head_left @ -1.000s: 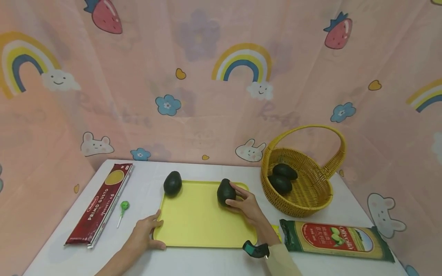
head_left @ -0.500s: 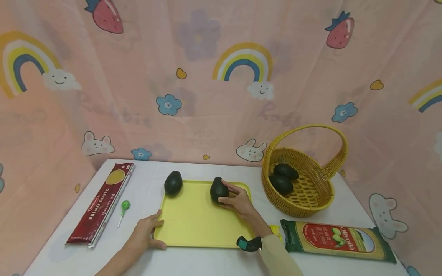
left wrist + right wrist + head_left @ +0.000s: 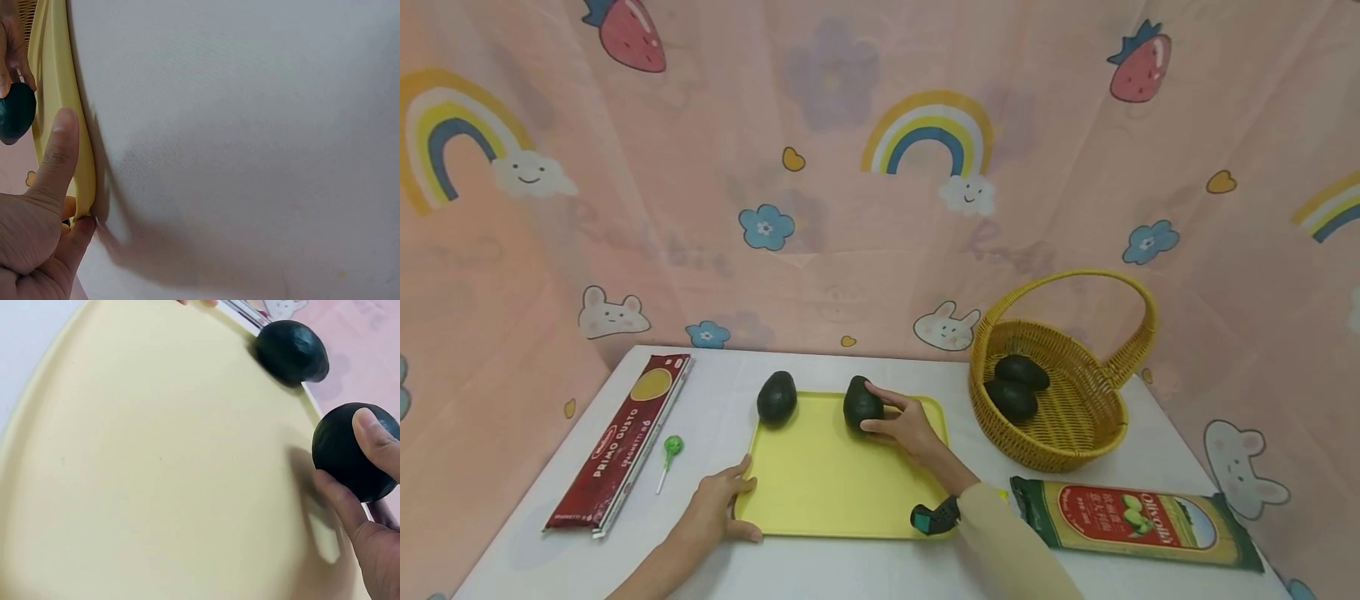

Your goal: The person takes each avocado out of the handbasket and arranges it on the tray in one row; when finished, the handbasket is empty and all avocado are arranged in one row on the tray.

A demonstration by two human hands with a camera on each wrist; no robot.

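Note:
An avocado (image 3: 862, 405) is in my right hand (image 3: 910, 429), held between thumb and fingers over the back edge of the yellow tray (image 3: 827, 483). In the right wrist view its shadow falls on the tray. A second avocado (image 3: 777, 398) sits at the tray's back left corner. My left hand (image 3: 715, 504) grips the tray's front left corner; the left wrist view has the thumb (image 3: 59, 147) along the rim and a finger at the corner. Inside the yellow wicker basket (image 3: 1093, 417), at the back right, lie two more avocados (image 3: 1015, 400).
A red spaghetti packet (image 3: 621, 446) lies on the white table (image 3: 820, 571) at the left, with a green lollipop (image 3: 673, 447) beside it. A green and gold pasta packet (image 3: 1135, 521) lies at the right. Behind the table hangs a pink patterned curtain (image 3: 850, 283).
My right hand has moved left and slightly back with the avocado, toward the one at the tray's corner. The left hand and the tray have stayed put.

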